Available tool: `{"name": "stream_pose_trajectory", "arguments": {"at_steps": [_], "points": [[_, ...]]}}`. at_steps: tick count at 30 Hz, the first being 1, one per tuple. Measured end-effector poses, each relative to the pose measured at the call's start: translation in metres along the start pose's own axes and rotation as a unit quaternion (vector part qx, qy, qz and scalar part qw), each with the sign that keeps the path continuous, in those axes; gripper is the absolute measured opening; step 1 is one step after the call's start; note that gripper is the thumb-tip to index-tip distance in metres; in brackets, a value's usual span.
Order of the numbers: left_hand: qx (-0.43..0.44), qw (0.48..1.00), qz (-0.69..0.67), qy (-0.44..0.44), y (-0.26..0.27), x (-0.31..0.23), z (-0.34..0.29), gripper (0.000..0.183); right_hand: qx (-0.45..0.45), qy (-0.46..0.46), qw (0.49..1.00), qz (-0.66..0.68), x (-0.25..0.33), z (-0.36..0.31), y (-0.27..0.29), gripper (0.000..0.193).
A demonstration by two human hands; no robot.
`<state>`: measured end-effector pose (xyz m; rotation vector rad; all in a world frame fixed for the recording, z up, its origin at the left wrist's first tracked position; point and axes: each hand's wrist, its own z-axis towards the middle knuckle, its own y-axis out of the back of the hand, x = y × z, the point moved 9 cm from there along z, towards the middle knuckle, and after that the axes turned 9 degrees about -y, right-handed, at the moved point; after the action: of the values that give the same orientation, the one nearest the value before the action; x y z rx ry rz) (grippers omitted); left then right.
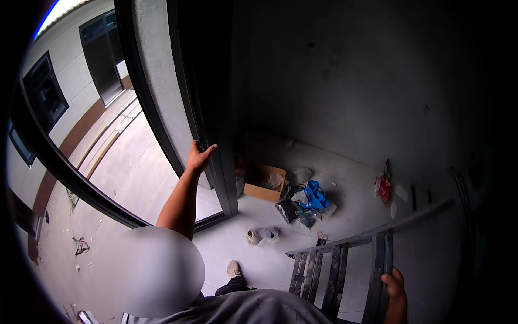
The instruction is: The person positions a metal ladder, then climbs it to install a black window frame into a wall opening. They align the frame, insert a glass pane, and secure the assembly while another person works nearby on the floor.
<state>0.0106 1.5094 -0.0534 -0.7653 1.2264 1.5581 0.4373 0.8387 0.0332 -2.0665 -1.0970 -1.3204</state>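
Grey shirt fabric (259, 308) lies nearest the camera, between the two hands, with a round blurred patch (162, 270) beside it, below the left hand. That left hand (200, 157) reaches out to a dark frame (222, 186) at the doorway and touches it, thumb splayed away from the fingers; whether the fingers grip the frame or merely lean on it cannot be told. The right hand (395, 283), low and well apart from the left, is wrapped over the rail of a dark metal ladder (380, 256), whose rungs extend to the left of that hand. One shoe (233, 268) shows below the left hand, on the pale tiled floor (270, 259).

Right of the left hand and lower, a cardboard box (259, 191) sits beside a blue bag (315, 195) among loose plastic; a crumpled plastic bag (267, 235) lies nearer the shoe. Beyond the right hand, a red item (383, 190) lies by the wall.

With a single hand seen on the ladder, a loosened hold could let it tip or slide across the smooth tiles. Its far end might knock the frame or snag the scattered bags if swung toward the left hand, and stepping on the plastic could cost the person their footing.
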Motion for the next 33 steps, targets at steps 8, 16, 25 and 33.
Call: {"name": "stream_pose_trajectory", "arguments": {"at_steps": [8,16,25,33], "points": [[-0.06,0.996,-0.011,-0.067,0.059,-0.084,-0.251,0.074,0.022,-0.006,0.999,0.046,0.002,-0.001,0.015,0.042],[-0.209,0.932,-0.284,0.083,0.215,0.056,-0.517,0.065,0.047,0.001,0.997,0.055,-0.018,0.015,0.043,0.044],[-0.321,0.928,-0.153,0.107,0.353,-0.043,-0.634,0.053,0.096,0.066,0.993,-0.02,-0.041,0.041,0.065,0.045],[-0.438,0.873,-0.012,0.216,0.416,-0.082,-0.692,0.046,0.067,0.085,0.99,-0.094,-0.067,0.08,0.091,0.04]]}}
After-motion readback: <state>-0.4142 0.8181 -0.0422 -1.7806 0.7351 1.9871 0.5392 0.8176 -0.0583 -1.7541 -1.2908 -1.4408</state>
